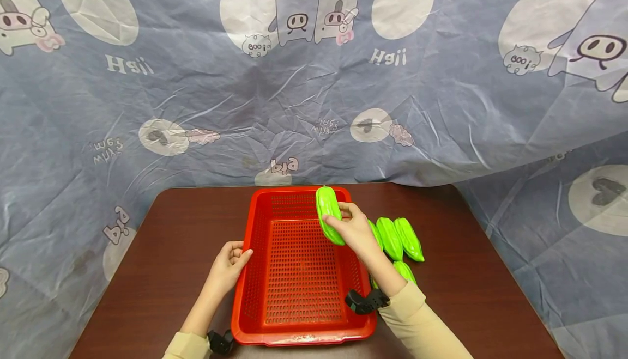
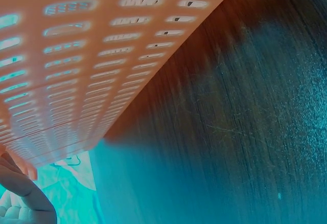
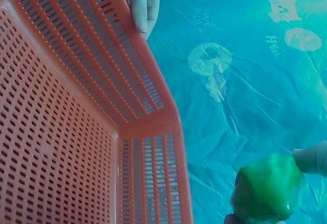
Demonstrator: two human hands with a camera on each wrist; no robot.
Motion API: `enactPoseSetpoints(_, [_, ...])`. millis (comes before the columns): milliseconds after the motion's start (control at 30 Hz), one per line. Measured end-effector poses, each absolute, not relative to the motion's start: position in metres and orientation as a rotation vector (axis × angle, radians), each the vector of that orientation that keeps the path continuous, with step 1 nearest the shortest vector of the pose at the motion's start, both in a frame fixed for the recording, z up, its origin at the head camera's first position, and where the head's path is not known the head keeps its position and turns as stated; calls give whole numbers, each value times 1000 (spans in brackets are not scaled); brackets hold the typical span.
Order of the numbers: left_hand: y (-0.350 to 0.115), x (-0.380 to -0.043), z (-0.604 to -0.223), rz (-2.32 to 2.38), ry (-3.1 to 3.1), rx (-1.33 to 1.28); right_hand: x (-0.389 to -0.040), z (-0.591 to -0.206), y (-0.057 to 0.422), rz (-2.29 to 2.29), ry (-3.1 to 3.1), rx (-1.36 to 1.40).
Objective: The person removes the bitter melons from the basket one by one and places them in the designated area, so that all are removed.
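A red plastic basket [image 1: 303, 339] with slotted walls and floor sits on the table, its inside bare in the head view. My left hand [image 1: 227, 265] grips its left rim, thumb over the edge and fingers along the outer wall. Above the basket's far right part, my right hand [image 1: 354, 232] holds a glossy green, ridged, elongated vegetable [image 1: 327, 212], pinched between thumb and fingers. In the right wrist view the lobed end of that green vegetable [image 3: 268, 188] shows beyond the basket wall [image 3: 87, 45]. The left wrist view looks along the basket's slotted outer side [image 2: 97, 55].
Several more green vegetables [image 1: 390, 238] lie on the dark brown table [image 1: 471, 293] right of the basket, partly hidden by my right forearm. A grey-blue cloth [image 1: 294, 92] with cartoon pigs hangs behind the table and down its sides.
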State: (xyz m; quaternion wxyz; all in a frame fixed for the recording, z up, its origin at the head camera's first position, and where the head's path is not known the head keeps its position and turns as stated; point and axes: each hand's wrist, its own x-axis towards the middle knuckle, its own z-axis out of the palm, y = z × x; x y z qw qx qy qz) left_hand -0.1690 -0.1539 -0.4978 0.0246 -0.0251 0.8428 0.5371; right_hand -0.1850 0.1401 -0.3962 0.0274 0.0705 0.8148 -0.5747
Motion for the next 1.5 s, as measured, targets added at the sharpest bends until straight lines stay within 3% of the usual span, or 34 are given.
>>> enactPoseSetpoints(867, [-154,-169,-497,1622,2610,-87,-152,-400,236,-1636,2579,450])
enactPoseSetpoints(1500, [-153,-167,-495,1648,2584,-86,-123,-430,294,-1535,2586,564])
